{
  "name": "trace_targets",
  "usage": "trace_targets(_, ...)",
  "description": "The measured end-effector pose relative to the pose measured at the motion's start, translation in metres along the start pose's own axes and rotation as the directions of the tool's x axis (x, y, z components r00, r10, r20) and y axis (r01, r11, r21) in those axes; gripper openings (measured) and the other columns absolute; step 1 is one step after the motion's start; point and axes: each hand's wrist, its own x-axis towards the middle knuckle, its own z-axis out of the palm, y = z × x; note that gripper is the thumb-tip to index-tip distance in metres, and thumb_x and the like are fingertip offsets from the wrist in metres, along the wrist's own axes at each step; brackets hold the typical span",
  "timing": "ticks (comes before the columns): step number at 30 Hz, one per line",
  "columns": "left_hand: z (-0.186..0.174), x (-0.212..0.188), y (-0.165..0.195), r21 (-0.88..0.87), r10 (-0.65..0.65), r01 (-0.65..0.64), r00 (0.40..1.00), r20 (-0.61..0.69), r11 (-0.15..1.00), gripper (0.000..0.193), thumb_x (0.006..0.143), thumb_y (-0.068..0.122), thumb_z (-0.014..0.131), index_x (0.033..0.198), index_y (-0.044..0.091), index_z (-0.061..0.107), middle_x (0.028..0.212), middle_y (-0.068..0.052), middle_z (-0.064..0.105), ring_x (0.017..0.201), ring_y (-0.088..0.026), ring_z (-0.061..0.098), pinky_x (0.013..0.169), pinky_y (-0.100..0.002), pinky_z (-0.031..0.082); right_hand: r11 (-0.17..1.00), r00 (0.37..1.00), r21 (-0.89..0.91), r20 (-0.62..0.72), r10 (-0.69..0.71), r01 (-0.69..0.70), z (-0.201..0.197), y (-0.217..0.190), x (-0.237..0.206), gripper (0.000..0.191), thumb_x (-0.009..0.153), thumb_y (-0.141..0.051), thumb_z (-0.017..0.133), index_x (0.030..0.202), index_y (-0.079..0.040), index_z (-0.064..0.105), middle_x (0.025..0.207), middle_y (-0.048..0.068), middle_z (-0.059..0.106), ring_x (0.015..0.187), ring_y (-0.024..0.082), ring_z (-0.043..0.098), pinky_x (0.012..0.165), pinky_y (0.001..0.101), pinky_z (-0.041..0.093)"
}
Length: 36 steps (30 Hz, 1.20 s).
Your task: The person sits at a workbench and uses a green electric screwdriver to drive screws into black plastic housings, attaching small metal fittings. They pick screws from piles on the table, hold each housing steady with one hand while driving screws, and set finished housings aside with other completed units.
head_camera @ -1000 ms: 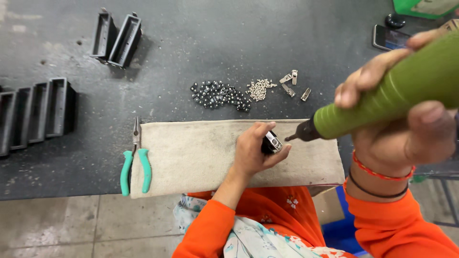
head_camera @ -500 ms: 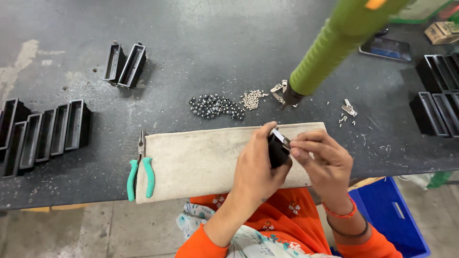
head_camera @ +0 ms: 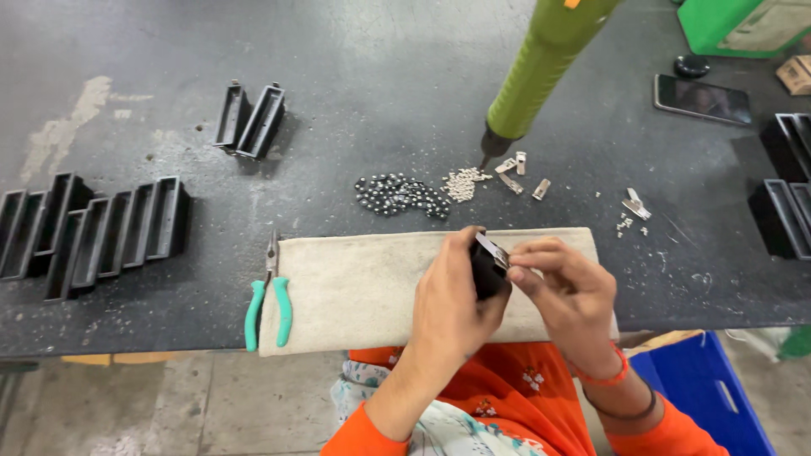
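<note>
My left hand point(head_camera: 452, 304) grips a small black plastic part point(head_camera: 486, 272) over the beige cloth pad point(head_camera: 355, 287). My right hand point(head_camera: 562, 291) pinches a small silver metal clip point(head_camera: 492, 250) against the top of that part. A green power screwdriver point(head_camera: 541, 63) hangs free above the dark table, its tip near a pile of small silver screws point(head_camera: 462, 183). Neither hand touches it.
Dark steel balls point(head_camera: 399, 195) lie beside the screws, with loose metal clips point(head_camera: 517, 173) further right. Green-handled pliers point(head_camera: 269, 295) rest at the pad's left edge. Black plastic housings point(head_camera: 93, 232) stand left, two more point(head_camera: 252, 122) further back, others point(head_camera: 781, 211) right. A phone point(head_camera: 701, 100) lies far right. A blue bin point(head_camera: 705, 393) sits below the table edge.
My right hand let go of the green screwdriver, which swung up and back over the table. That hand came down to the black part held in my left hand.
</note>
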Motion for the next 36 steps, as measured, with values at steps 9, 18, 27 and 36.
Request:
trace_targets(9, -0.049, 0.104, -0.142, 0.348, -0.185, 0.302, 0.926, -0.329, 0.888, 0.069, 0.083, 0.028, 0.080, 0.135, 0.002, 0.044, 0.125, -0.023, 0.060, 0.111, -0.044, 0.060, 0.090, -0.052, 0.050, 0.966, 0.979, 0.189, -0.071, 0.192, -0.176, -0.027, 0.099, 0.009, 0.035, 0.096, -0.007, 0.065, 0.130, 0.004, 0.063, 0.122, 0.010, 0.068, 0.103, 0.014, 0.065, 0.088, 0.0279, 0.054)
trace_targets(18, -0.092, 0.216, -0.246, 0.926, 0.257, 0.188, 0.925, -0.278, 0.326, 0.047, 0.086, 0.032, 0.061, 0.128, 0.013, 0.054, 0.119, -0.012, 0.059, 0.111, -0.033, 0.060, 0.084, -0.050, 0.048, 0.963, 0.904, -0.185, -0.414, 0.106, -0.198, -0.045, 0.190, -0.019, 0.024, 0.090, -0.009, 0.074, 0.113, 0.000, 0.072, 0.098, 0.004, 0.072, 0.086, 0.009, 0.063, 0.080, 0.0246, 0.051)
trace_targets(27, -0.098, 0.233, -0.261, 0.904, -0.081, 0.318, 0.948, -0.308, 0.285, 0.044, 0.093, 0.032, 0.062, 0.132, 0.012, 0.060, 0.154, -0.021, 0.041, 0.144, -0.052, 0.032, 0.102, -0.081, 0.016, 0.928, 0.930, -0.352, -0.368, -0.019, -0.121, -0.030, 0.164, -0.024, 0.017, 0.080, -0.010, 0.076, 0.096, -0.003, 0.074, 0.083, 0.004, 0.073, 0.071, 0.013, 0.070, 0.066, 0.0260, 0.055)
trace_targets(36, -0.102, 0.229, -0.252, 0.849, -0.103, 0.256, 0.966, -0.236, 0.463, 0.082, 0.094, 0.051, 0.064, 0.152, -0.001, 0.042, 0.159, -0.031, 0.031, 0.142, -0.058, 0.024, 0.097, -0.086, 0.008, 0.925, 0.923, -0.294, -0.364, 0.124, -0.240, -0.027, 0.153, -0.019, 0.015, 0.085, -0.014, 0.077, 0.096, -0.004, 0.075, 0.082, 0.003, 0.075, 0.072, 0.012, 0.069, 0.067, 0.0259, 0.056)
